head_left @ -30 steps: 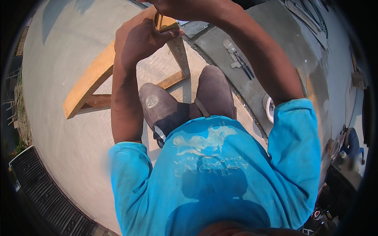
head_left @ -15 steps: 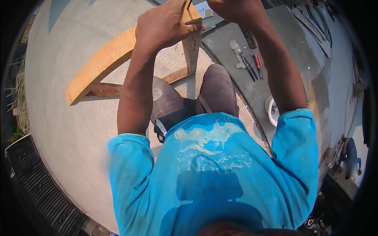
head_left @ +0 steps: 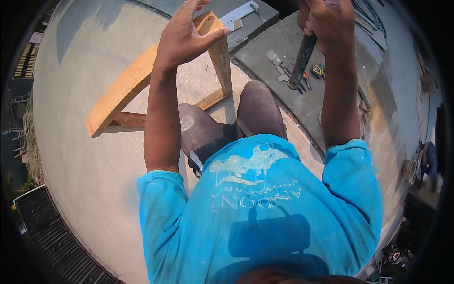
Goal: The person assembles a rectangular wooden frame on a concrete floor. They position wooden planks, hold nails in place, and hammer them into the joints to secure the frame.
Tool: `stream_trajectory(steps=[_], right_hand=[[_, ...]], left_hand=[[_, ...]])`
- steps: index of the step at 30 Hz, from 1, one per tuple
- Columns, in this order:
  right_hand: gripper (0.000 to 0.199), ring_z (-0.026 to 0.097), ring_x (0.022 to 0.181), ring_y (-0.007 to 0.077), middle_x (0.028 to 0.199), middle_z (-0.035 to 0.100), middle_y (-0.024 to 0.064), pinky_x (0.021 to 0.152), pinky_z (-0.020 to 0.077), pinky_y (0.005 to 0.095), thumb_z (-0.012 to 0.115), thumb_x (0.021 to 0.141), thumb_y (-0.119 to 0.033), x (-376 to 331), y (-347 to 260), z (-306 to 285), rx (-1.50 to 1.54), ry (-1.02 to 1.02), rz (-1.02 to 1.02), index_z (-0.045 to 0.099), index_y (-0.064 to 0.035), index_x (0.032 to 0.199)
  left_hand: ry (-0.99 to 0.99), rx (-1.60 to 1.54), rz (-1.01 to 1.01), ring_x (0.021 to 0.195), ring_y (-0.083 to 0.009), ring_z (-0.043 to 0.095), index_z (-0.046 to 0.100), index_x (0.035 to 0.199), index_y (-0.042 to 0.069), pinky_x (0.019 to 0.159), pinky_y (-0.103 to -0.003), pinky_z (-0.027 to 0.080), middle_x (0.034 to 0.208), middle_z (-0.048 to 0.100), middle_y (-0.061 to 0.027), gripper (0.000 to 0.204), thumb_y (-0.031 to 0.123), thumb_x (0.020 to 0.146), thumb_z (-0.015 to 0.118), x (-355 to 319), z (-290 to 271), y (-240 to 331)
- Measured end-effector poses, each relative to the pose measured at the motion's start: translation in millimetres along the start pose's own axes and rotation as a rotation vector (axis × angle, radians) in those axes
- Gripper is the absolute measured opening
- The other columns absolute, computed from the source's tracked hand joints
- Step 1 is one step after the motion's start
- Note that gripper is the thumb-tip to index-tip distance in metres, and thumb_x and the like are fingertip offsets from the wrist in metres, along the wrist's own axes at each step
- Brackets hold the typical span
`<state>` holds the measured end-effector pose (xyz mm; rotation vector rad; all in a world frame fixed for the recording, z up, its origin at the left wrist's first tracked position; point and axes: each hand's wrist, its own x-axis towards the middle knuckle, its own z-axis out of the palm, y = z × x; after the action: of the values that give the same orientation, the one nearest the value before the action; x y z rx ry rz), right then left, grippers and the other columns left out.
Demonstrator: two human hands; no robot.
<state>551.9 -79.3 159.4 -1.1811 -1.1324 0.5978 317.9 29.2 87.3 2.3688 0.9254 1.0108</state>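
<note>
My left hand (head_left: 182,40) is beside the top corner of a triangular wooden frame (head_left: 127,78), thumb and fingers spread. Whether the palm touches the wood is hidden. The frame has a broad curved upper piece and thinner straight pieces below, standing in front of my knees. A small dark spot shows on its top end. Raised at the right, my right hand (head_left: 328,23) is closed around a dark cylindrical tool handle (head_left: 302,61). The handle's lower end points down toward my lap; the tool's other end is out of sight.
Beyond the handle, a grey slab carries pliers (head_left: 306,81), a yellow-and-black tape measure (head_left: 317,71) and a pale flat scrap (head_left: 276,61). A white strip (head_left: 240,13) lies farther off. A coiled hose (head_left: 371,16) rests at the far right.
My left hand has loosened from the frame's top corner and spread its fingers. The nail seen there earlier no longer stands out. My right hand has swung right, bringing the dark handle into fuller view.
</note>
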Motion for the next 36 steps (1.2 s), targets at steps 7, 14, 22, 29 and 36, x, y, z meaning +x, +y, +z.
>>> stream_trajectory(steps=[7,14,22,29,36], right_hand=[[0.019,0.055,0.044,0.0126,0.07,0.065,0.0064,0.04,0.0431,0.0277,0.068,0.098,-0.017,-42.4,69.4,26.0,0.295,-0.041,0.254,0.064,0.0005,0.097],[0.014,0.046,0.04,0.0057,0.092,0.074,0.0126,0.034,0.0361,0.0224,0.068,0.098,-0.012,-77.2,82.8,28.5,0.543,-0.016,0.326,0.061,-0.0009,0.103],[0.015,0.044,0.043,0.0039,0.1,0.072,0.0142,0.035,0.0372,0.0221,0.068,0.099,-0.014,-98.9,98.1,22.3,0.791,-0.031,0.498,0.061,-0.0022,0.104],[0.018,0.043,0.042,0.0045,0.1,0.069,0.012,0.035,0.0349,0.0222,0.069,0.1,-0.016,-113.0,100.6,16.8,0.831,-0.02,0.59,0.059,-0.0027,0.107],[0.02,0.044,0.042,0.0045,0.1,0.068,0.0142,0.035,0.0354,0.0225,0.069,0.1,-0.016,-129.9,129.5,-5.8,0.745,0.095,0.58,0.058,-0.0009,0.106]], left_hand=[[0.115,-0.333,-0.21,0.098,-0.0214,0.072,0.071,0.124,0.003,0.084,-0.031,0.056,0.113,0.075,-0.0132,0.033,0.026,0.101,0.064,-2.8,5.2,12.0],[-0.06,0.016,-0.12,0.104,-0.03,0.072,0.07,0.124,0.003,0.09,-0.036,0.055,0.112,0.075,-0.0193,0.038,0.032,0.1,0.064,-5.9,-3.9,22.4],[-0.02,-0.008,0.129,0.114,-0.0247,0.07,0.071,0.126,0.006,0.096,-0.036,0.055,0.121,0.074,-0.0138,0.044,0.04,0.097,0.071,-8.4,-0.9,10.3],[0.06,0.242,0.062,0.109,-0.0245,0.071,0.069,0.127,0.005,0.093,-0.035,0.055,0.119,0.074,-0.0145,0.046,0.036,0.093,0.076,-12.7,7.0,12.5],[-0.203,0.436,-0.329,0.127,-0.0368,0.06,0.055,0.138,0.001,0.105,-0.045,0.05,0.134,0.063,-0.0235,0.067,0.039,0.089,0.078,7.1,4.8,30.7]])
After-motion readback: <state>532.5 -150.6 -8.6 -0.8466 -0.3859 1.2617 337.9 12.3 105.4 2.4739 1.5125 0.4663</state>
